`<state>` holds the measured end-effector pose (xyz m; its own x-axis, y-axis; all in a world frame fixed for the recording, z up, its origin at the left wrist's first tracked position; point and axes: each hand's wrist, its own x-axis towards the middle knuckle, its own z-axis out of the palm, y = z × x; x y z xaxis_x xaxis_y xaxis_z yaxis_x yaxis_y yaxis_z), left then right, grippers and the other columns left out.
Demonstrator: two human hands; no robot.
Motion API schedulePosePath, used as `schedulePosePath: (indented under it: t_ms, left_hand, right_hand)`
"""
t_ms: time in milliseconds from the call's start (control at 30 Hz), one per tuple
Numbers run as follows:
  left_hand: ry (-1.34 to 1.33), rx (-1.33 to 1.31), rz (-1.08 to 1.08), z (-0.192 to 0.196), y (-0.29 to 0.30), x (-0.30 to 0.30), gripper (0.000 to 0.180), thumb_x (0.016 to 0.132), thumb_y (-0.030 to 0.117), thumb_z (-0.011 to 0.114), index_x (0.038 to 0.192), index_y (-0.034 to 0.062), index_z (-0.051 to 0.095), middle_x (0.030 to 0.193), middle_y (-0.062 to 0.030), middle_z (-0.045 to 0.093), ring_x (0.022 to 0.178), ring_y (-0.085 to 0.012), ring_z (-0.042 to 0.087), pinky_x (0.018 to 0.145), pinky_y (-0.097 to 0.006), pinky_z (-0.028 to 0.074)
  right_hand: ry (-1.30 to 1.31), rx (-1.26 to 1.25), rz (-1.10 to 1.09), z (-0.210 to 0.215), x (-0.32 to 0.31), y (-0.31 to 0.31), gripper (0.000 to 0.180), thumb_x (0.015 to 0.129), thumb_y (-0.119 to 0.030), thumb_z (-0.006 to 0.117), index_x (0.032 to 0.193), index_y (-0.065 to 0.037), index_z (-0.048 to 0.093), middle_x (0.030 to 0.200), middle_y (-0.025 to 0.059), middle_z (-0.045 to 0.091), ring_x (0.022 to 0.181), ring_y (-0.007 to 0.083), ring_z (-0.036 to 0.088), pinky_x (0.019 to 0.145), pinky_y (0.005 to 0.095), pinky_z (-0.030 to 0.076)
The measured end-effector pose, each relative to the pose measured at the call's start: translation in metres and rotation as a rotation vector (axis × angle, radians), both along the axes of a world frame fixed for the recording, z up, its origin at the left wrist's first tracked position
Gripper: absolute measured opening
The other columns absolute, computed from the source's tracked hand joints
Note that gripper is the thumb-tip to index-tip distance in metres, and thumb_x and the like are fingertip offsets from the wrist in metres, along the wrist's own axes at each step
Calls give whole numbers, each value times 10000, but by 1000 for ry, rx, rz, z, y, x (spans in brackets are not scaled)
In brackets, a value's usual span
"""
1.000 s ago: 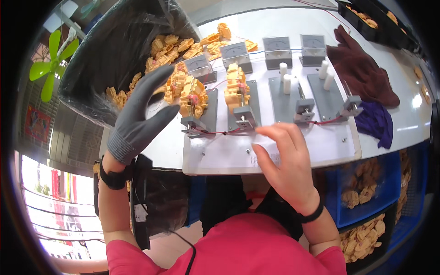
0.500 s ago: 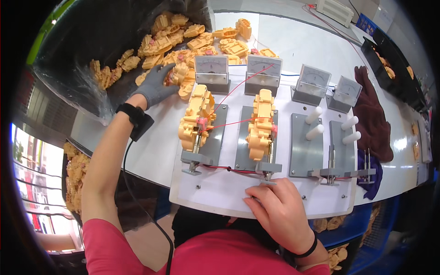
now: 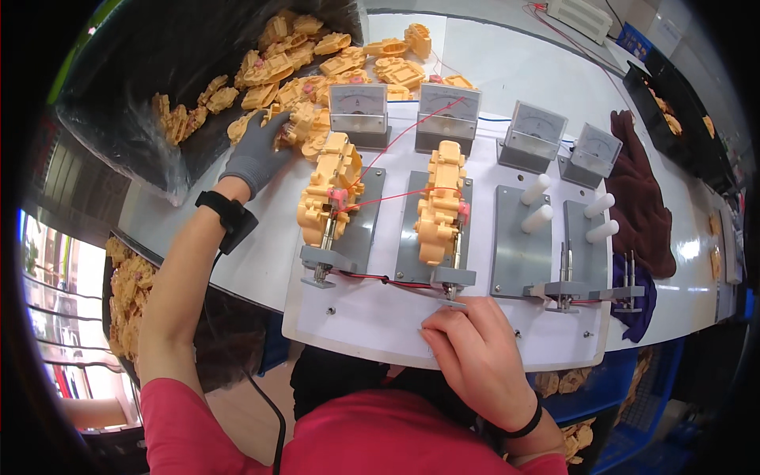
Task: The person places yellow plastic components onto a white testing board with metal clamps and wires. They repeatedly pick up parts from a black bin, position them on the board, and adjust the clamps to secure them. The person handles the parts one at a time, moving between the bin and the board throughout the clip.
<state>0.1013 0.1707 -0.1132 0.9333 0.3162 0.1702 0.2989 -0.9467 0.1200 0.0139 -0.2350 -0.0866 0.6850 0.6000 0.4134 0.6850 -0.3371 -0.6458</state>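
My left hand (image 3: pixel 257 158), in a grey glove, is at the near edge of a pile of yellow plastic housings. Its fingers are closed round one housing (image 3: pixel 298 125), partly hiding it. My bare right hand (image 3: pixel 481 356) is at the front of a white board (image 3: pixel 364 332), its fingers bent together just below the metal end plate (image 3: pixel 453 302) of the second fixture. What the fingertips hold, if anything, is hidden. Two housings stand on the left fixtures, one at the far left (image 3: pixel 331 190) and another (image 3: pixel 442 202) beside it. Probe pins meet their pink parts, where thin red wires run.
Analog meters (image 3: pixel 359 107) stand behind the fixtures. Two grey fixture plates (image 3: pixel 518 253) at right carry white pegs. A black plastic bag (image 3: pixel 119 119) lies under part of the pile. Brown cloth (image 3: pixel 641 214) lies at right. A blue crate (image 3: pixel 594 404) with housings is below the table.
The view has shifted slightly, so the board appears higher and further left. My left hand has drawn slightly left with the housing at its fingers. My right hand stays by the second fixture.
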Motion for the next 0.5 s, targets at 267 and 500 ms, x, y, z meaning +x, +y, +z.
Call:
schedulePosePath:
  t_ms: [267, 500]
  left_hand:
    - [-70, -108, -112, -4, 13, -26, 670, 763, 117, 713, 1386, 207, 484, 1404, -236, 435, 1292, -417, 470, 1092, -412, 413]
    - [-359, -411, -142, 0, 30, -67, 682, 779, 71, 682, 1419, 93, 447, 1321, -167, 525, 1213, -283, 537, 1038, -359, 450]
  right_hand:
    - [-55, 44, -24, -7, -5, -1, 146, 803, -26, 724, 903, -12, 619, 906, 97, 583, 833, 286, 576, 737, 379, 481]
    - [-126, 46, -65, -10, -8, 2, 133, 815, -23, 706, 898, -8, 603, 913, 105, 580, 847, 295, 575, 760, 384, 485]
